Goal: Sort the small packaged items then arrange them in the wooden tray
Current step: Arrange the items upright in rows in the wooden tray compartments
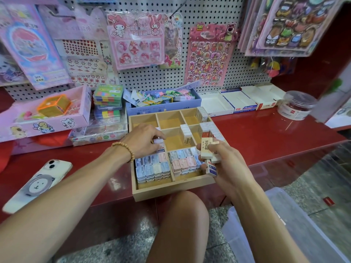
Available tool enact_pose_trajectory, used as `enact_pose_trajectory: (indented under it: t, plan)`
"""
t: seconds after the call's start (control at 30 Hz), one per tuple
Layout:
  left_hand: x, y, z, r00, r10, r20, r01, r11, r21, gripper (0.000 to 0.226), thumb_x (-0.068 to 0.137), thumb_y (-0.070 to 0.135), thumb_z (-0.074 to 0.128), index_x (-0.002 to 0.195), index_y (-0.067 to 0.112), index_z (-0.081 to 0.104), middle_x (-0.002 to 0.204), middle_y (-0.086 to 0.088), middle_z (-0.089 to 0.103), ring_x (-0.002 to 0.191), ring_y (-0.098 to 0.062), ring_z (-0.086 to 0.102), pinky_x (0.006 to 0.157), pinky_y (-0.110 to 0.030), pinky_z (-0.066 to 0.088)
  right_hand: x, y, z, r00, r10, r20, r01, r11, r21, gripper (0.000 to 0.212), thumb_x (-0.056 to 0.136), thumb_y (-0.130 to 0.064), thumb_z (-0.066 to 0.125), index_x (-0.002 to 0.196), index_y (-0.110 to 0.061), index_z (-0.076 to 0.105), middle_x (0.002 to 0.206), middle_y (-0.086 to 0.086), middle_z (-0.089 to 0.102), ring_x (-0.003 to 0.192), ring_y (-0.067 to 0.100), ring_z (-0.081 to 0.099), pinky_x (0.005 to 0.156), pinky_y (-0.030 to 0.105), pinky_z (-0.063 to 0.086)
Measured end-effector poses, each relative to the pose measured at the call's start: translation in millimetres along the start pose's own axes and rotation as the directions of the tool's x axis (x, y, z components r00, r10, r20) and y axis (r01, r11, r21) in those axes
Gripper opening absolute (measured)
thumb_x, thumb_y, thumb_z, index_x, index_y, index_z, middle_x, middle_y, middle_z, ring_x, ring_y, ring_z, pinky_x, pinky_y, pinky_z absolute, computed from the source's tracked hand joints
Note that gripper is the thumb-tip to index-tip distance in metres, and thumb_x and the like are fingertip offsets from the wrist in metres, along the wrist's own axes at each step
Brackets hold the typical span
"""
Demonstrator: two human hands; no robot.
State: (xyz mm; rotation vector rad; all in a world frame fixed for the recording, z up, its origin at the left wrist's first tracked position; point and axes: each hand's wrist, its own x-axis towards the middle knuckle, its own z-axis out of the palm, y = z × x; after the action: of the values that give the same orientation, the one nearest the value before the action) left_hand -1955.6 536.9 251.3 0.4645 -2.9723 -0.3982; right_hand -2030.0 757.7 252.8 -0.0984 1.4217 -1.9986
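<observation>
I am working over the wooden tray (171, 190), which is sitting on the red counter (266, 141). My left hand (142, 139) is reaching into the tray's middle-left compartment, its fingertips pinching a small white packet (158, 141) and lowering it in. My right hand (226, 160) is hovering at the tray's right edge, fingers curled round a bundle of cream packets (209, 149) (a spare white one is poking out below). To do this well, I judge I should be standing each packet on edge, snug against the divider like the white row (187, 134) in the next compartment, and feeding one at a time. The tray's two front compartments are already holding pastel cases (153, 168). Writing: the cream packets carry red Chinese characters, too blurred to read; behind the tray a sticker sheet (207, 54) reads "TOY STORY".
</observation>
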Motion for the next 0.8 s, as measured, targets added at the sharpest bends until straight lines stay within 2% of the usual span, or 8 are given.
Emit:
enact_pose_trajectory:
  t: [0.2, 0.37, 0.43, 0.53, 0.57, 0.63, 0.7, 0.8]
  plan:
    - [4.5, -7.7, 5.2, 0.996, -0.034, 0.086, 0.048, 0.985, -0.167, 0.028, 0.097, 0.029, 0.057, 0.092, 0.008, 0.075, 0.085, 0.003, 0.062, 0.079, -0.014, 0.057, 0.083, -0.029, 0.051, -2.1, 0.5, -3.3, 1.000, -0.004, 0.026, 0.005, 1.000, -0.021, 0.019, 0.099, -0.002, 0.048, 0.108, -0.009, 0.064, 0.092, 0.010, 0.075, 0.065, 0.015, 0.067, 0.047, 0.025, 0.049]
    - [6.0, -8.4, 8.9, 0.992, -0.101, 0.075, 0.120, 0.945, -0.305, 0.014, 0.090, 0.022, 0.068, 0.102, 0.017, 0.072, 0.087, 0.011, 0.066, 0.077, -0.003, 0.064, 0.072, -0.018, 0.053, -1.7, 1.1, -4.8, 0.999, -0.010, 0.032, 0.010, 1.000, 0.002, 0.019, 0.098, -0.005, 0.053, 0.113, -0.006, 0.065, 0.105, 0.015, 0.074, 0.069, 0.017, 0.067, 0.046, 0.024, 0.049]
    - [5.4, -8.0, 12.8, 0.993, -0.089, 0.071, 0.101, 0.976, -0.194, 0.017, 0.089, 0.024, 0.070, 0.105, 0.020, 0.070, 0.092, 0.006, 0.066, 0.077, -0.004, 0.061, 0.066, -0.014, 0.045, -1.3, 1.9, -4.9, 0.999, -0.025, 0.042, 0.025, 1.000, -0.011, 0.019, 0.097, -0.006, 0.056, 0.114, -0.006, 0.065, 0.110, 0.015, 0.074, 0.071, 0.017, 0.067, 0.047, 0.024, 0.049]
    - [6.0, 1.1, 10.0, 0.997, -0.026, -0.066, 0.031, 0.996, 0.079, 0.021, 0.090, 0.032, 0.065, 0.109, 0.024, 0.068, 0.093, 0.009, 0.057, 0.081, -0.010, 0.053, 0.071, -0.025, 0.044, -1.1, 2.0, -6.9, 0.997, -0.036, 0.061, 0.038, 0.999, -0.039, 0.018, 0.096, -0.009, 0.060, 0.113, -0.007, 0.063, 0.107, 0.014, 0.073, 0.072, 0.017, 0.067, 0.047, 0.024, 0.049]
    - [6.3, 8.1, 7.4, 0.992, 0.004, -0.128, 0.001, 0.999, 0.043, 0.020, 0.092, 0.033, 0.062, 0.107, 0.022, 0.069, 0.091, 0.009, 0.057, 0.082, -0.010, 0.052, 0.073, -0.027, 0.047, -1.1, 1.8, -7.0, 0.997, -0.039, 0.072, 0.042, 0.998, -0.047, 0.019, 0.096, -0.009, 0.060, 0.114, -0.006, 0.063, 0.103, 0.014, 0.072, 0.069, 0.017, 0.066, 0.047, 0.024, 0.049]
    - [5.2, 29.9, -0.6, 0.985, 0.016, -0.169, -0.063, 0.959, -0.275, 0.019, 0.093, 0.030, 0.061, 0.103, 0.018, 0.071, 0.089, 0.008, 0.064, 0.082, -0.008, 0.057, 0.074, -0.023, 0.050, -0.8, 1.9, -5.7, 0.996, -0.048, 0.080, 0.053, 0.997, -0.063, 0.020, 0.096, -0.006, 0.059, 0.115, -0.002, 0.061, 0.094, 0.015, 0.071, 0.063, 0.015, 0.065, 0.046, 0.024, 0.048]
    - [1.9, 53.6, -6.1, 0.999, 0.027, -0.045, -0.049, 0.790, -0.612, 0.012, 0.091, 0.025, 0.065, 0.098, 0.020, 0.072, 0.085, 0.007, 0.068, 0.075, -0.005, 0.062, 0.065, -0.019, 0.051, 0.3, 2.3, -3.2, 0.996, -0.065, 0.061, 0.069, 0.996, -0.062, 0.015, 0.096, -0.002, 0.056, 0.110, 0.001, 0.061, 0.087, 0.015, 0.069, 0.059, 0.015, 0.062, 0.044, 0.022, 0.047]
    - [1.1, 71.3, 4.4, 0.998, 0.049, 0.051, 0.003, 0.694, -0.720, 0.008, 0.088, 0.017, 0.070, 0.092, 0.021, 0.075, 0.089, -0.005, 0.072, 0.065, -0.009, 0.061, 0.060, -0.026, 0.053, 2.7, 6.0, 0.4, 0.996, -0.088, 0.022, 0.089, 0.995, -0.051, 0.012, 0.095, 0.001, 0.058, 0.105, 0.002, 0.065, 0.082, 0.016, 0.067, 0.057, 0.014, 0.062, 0.043, 0.021, 0.046]
